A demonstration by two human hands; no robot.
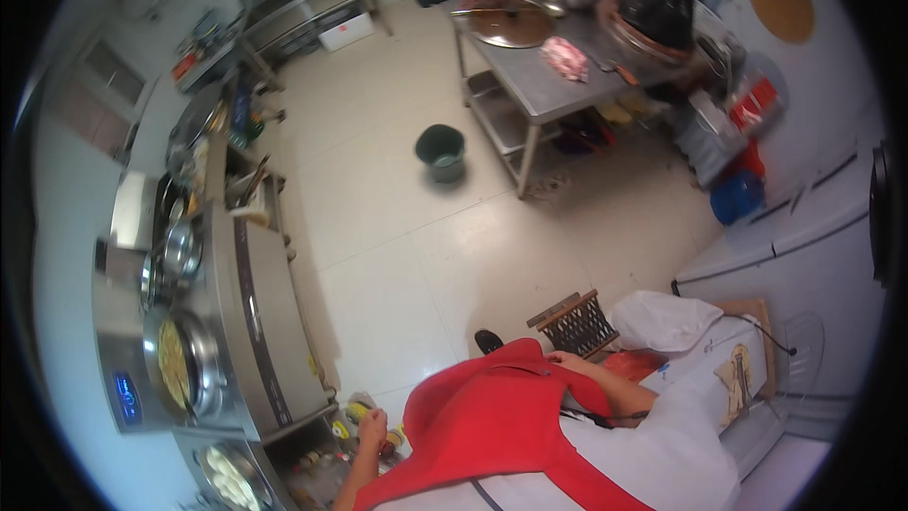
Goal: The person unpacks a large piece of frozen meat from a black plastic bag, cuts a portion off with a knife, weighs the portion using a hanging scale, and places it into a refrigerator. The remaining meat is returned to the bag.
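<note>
A red apron [496,411] covers my front over a white top. My left hand [372,427] is low in the picture, beside the apron, with its fingers curled; small containers lie below and around it, and whether it holds anything is unclear. At the upper right edge of the apron is my right hand [560,358], its fingers partly hidden by the red cloth. To the left, a wok [206,362] on the steel range holds yellowish food with a utensil in it. Nearer me, a metal pan [255,472] holds pale, rounded pieces.
A green bucket [441,152] stands on the tiled floor. Beyond it, a steel table [543,96] bears raw meat [565,59], a large lid and a metal bowl. A dark folding stool [578,323] and a white bag [663,319] are close by on the right.
</note>
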